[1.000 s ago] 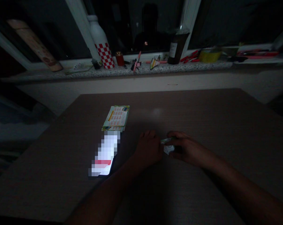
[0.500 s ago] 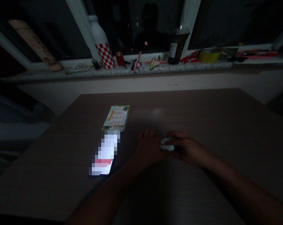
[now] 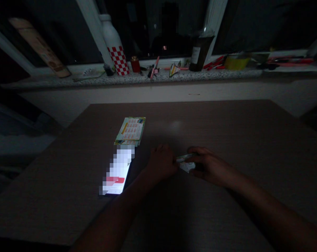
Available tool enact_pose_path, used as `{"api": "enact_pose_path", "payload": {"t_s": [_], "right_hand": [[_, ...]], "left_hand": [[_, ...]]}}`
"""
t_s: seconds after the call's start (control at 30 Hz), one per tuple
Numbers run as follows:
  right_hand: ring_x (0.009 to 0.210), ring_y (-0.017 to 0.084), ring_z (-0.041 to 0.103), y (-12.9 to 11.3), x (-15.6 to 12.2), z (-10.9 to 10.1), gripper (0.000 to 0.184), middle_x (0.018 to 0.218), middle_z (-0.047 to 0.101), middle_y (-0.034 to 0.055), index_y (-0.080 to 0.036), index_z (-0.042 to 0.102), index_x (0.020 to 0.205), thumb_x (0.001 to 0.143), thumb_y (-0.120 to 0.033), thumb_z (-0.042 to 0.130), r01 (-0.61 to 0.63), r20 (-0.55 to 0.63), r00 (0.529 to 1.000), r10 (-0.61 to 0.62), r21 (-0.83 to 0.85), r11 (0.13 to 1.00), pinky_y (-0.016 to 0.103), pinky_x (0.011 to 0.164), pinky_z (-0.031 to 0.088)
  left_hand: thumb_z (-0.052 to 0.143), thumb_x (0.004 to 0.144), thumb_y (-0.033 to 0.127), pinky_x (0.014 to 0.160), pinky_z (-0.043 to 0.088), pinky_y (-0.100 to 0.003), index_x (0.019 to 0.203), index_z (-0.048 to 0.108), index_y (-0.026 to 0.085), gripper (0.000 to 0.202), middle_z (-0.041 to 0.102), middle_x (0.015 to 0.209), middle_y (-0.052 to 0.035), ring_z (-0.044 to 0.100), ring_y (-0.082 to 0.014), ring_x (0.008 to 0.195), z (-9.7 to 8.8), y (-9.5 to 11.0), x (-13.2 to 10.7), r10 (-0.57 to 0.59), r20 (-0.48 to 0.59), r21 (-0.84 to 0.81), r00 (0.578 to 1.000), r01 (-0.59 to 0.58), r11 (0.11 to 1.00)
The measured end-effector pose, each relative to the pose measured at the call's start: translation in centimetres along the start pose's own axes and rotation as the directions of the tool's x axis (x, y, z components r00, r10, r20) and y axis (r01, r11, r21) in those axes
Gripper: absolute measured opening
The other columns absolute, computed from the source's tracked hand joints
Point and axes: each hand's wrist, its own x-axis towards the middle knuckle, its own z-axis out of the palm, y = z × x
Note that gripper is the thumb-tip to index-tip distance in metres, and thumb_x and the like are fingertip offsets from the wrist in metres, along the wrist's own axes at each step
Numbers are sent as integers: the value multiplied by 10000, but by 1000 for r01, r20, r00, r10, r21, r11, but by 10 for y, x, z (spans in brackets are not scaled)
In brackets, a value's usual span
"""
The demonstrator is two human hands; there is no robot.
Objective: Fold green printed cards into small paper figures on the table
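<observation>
A small printed paper [image 3: 187, 167] lies low over the table between my two hands, its left and right ends covered by them. My right hand [image 3: 209, 164] grips the right side, with thumb in front and fingers behind. At the left end, my left hand [image 3: 162, 162] is closed on the paper's edge, its fingertips partly lost in the dark. Left of the hands, a stack of similar printed papers [image 3: 132, 129] rests on the table. Just below that stack lies a lit phone [image 3: 118, 175], its screen partly blurred out.
The wooden table [image 3: 226, 126] reaches to a wall under a speckled windowsill [image 3: 147, 81]. On the sill stand a checkered bottle [image 3: 117, 52], a tall pinkish flask [image 3: 41, 49], a small red jar [image 3: 135, 65], a dark pouch [image 3: 198, 56] and yellow tape [image 3: 236, 63]. The light is dim.
My left hand has shifted slightly left, and more of the paper shows between the hands. The right hand has stayed nearly in place.
</observation>
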Motion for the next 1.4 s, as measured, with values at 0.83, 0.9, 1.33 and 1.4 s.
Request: {"api": "enact_pose_path", "payload": {"t_s": [0.83,0.9,1.33,1.4], "right_hand": [[1152,261,504,-7,3,6,397,1240,519,97,-252,604,1192,795,-254,612,-35,-62,997,35,-2,999,426,993,420],[1153,258,505,-7,2,6,394,1245,517,96,-249,608,1188,794,-252,613,-39,-63,997,39,-3,999,419,997,418],[1150,265,497,-3,3,5,458,1245,510,88,-272,593,1199,747,-255,664,7,-44,999,-6,9,1000,427,991,411],[1155,259,492,-4,2,4,459,1254,500,87,-266,590,1200,747,-253,660,2,-28,1000,-1,3,1000,418,997,407]], "left_hand": [[410,902,218,820,391,-355,907,591,176,186,573,979,-66,515,-212,952,14,-1,-3,11,-158,-35,987,-17,999],[408,902,222,818,388,-358,905,585,181,181,572,975,-62,513,-212,954,14,-1,-4,29,-165,-23,986,-33,999],[573,771,478,853,358,-423,985,543,179,369,533,1060,-93,466,-282,1037,14,10,-11,-15,-175,29,984,20,999],[567,770,492,854,355,-426,985,543,179,381,533,1051,-93,468,-282,1028,14,11,-11,-15,-179,40,984,22,999]]}}
